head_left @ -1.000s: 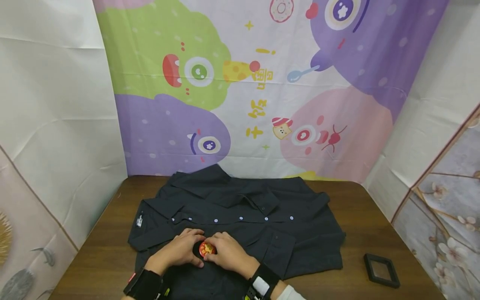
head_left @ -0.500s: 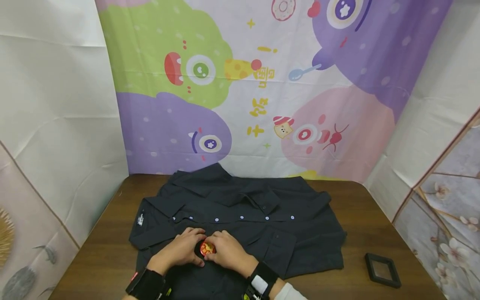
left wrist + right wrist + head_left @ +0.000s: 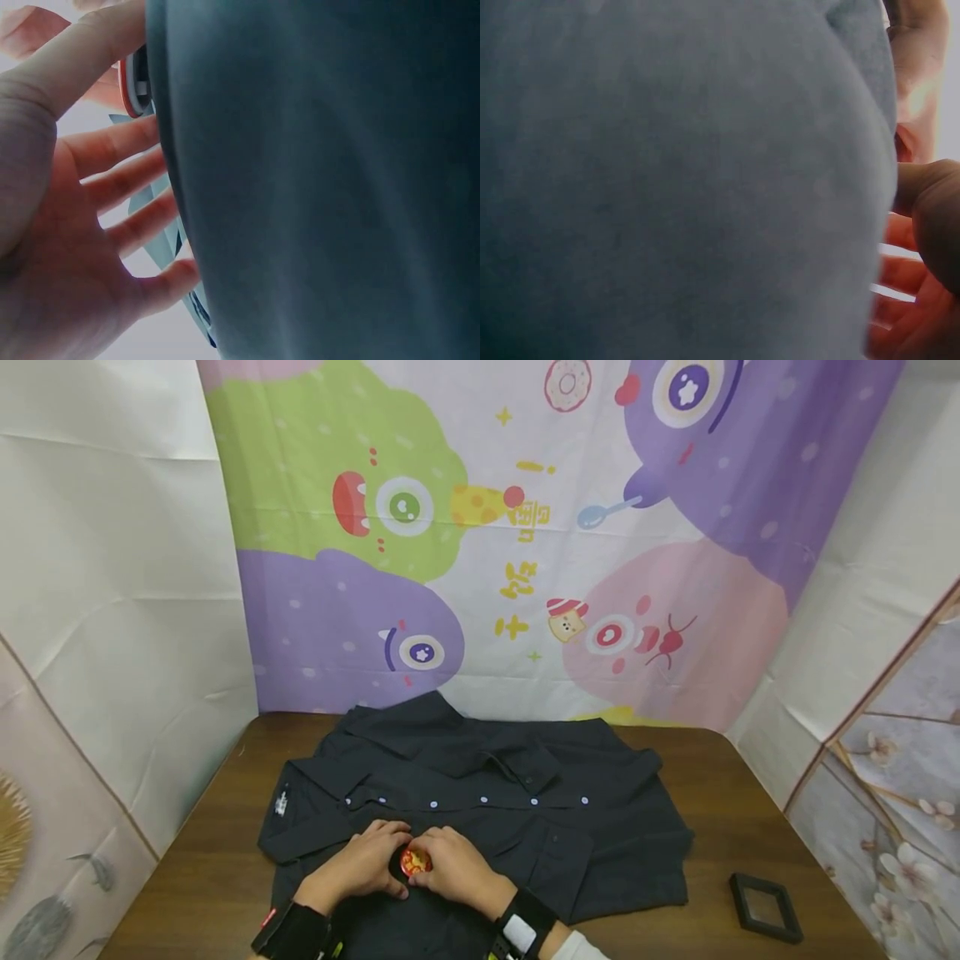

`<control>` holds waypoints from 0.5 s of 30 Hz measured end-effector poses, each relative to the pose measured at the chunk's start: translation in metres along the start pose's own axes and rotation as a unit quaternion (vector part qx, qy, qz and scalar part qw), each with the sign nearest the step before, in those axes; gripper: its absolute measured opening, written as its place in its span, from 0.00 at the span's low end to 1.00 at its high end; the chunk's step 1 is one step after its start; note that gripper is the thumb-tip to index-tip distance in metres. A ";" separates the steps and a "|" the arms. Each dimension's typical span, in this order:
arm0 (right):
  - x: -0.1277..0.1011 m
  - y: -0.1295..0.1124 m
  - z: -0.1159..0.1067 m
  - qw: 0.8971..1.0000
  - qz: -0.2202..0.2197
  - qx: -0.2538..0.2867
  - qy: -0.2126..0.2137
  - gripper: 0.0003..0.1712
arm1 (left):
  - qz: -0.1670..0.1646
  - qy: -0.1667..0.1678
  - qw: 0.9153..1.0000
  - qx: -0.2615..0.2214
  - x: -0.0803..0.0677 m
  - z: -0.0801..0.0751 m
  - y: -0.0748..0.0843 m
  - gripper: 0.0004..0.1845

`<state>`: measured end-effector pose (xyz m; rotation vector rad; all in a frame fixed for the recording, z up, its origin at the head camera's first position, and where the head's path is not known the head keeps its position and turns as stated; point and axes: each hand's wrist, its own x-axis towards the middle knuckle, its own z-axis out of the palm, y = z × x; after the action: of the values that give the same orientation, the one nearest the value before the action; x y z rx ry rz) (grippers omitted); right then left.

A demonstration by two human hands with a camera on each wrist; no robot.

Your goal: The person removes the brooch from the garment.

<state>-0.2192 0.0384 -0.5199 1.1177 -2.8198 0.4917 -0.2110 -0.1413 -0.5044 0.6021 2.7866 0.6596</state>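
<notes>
Right hand (image 3: 459,867) pinches the red badge (image 3: 415,862) while the spread left hand (image 3: 367,862) seemingly touches the shirt (image 3: 626,843)

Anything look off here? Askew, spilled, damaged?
The backdrop looks odd: it hangs sideways, with its cartoon faces and lettering turned on their sides. No spill or damage shows; the shirt is merely creased, and the visible part of the red badge looks intact.
</notes>
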 end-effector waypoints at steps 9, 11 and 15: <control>-0.002 -0.002 -0.003 1.000 0.011 0.020 -0.006 0.21 | 0.001 -0.003 1.000 0.008 0.000 -0.002 0.002 0.37; -0.002 -0.002 -0.003 1.000 0.012 0.025 -0.008 0.21 | 0.000 -0.004 1.000 0.008 0.000 -0.002 0.001 0.38; -0.001 -0.002 -0.004 0.999 0.014 0.033 -0.010 0.21 | -0.001 -0.003 1.000 0.008 0.000 -0.001 0.001 0.38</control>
<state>-0.2169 0.0390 -0.5162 1.1016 -2.8598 0.5817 -0.2106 -0.1412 -0.5032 0.6023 2.7891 0.6353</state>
